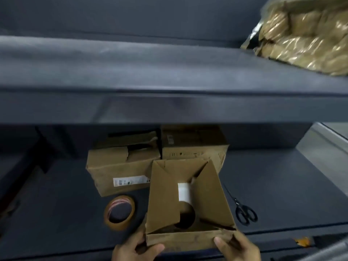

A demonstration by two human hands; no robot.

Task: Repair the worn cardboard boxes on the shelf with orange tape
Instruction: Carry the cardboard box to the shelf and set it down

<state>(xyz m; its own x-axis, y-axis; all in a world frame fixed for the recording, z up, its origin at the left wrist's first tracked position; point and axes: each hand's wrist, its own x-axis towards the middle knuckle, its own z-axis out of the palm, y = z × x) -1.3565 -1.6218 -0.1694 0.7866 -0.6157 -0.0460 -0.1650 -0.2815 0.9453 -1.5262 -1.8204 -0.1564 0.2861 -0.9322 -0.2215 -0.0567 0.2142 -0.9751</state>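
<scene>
Now, from the head camera: the left hand [134, 248] and right hand [237, 246] both gripped the near edge of the open cardboard box [190, 200] at the front of the lower shelf [282, 185]. Just left of it lay the tape roll [120, 212], scissors [243, 209] on its right, two more boxes [120, 162] behind.

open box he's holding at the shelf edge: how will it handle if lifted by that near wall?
The open box will probably flex: its flaps are loose and the near wall is creased where the left hand and right hand grip it. Likely light, since only a white piece shows inside. May sag or twist rather than tip.
</scene>
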